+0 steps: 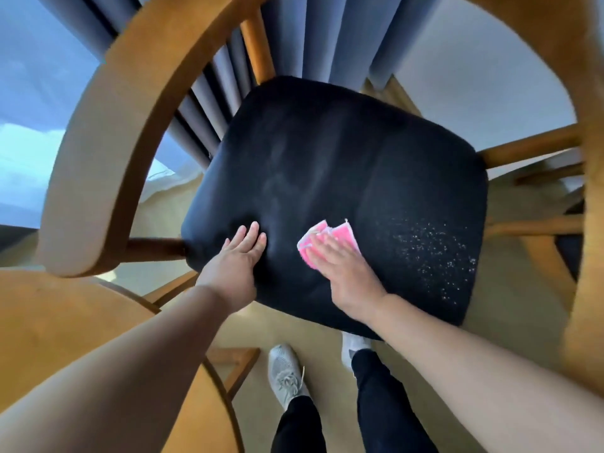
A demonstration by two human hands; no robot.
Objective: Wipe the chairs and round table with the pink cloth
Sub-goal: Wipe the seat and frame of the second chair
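A wooden chair with a black padded seat [327, 165] fills the middle of the view, its curved wooden armrest [108, 132] on the left. My right hand [346, 273] lies flat on the folded pink cloth [340, 237] and presses it onto the front of the seat. My left hand [235, 259] rests flat on the seat's front left corner, fingers straight. White specks [438, 253] are scattered over the seat's right front part, to the right of the cloth. Part of the round wooden table [65, 338] shows at the lower left.
Another wooden chair frame [588, 191] stands close on the right. Grey-blue curtains [310, 34] hang behind the chair, with a window [32, 109] at the left. My feet in pale shoes [284, 374] stand on the beige floor below the seat.
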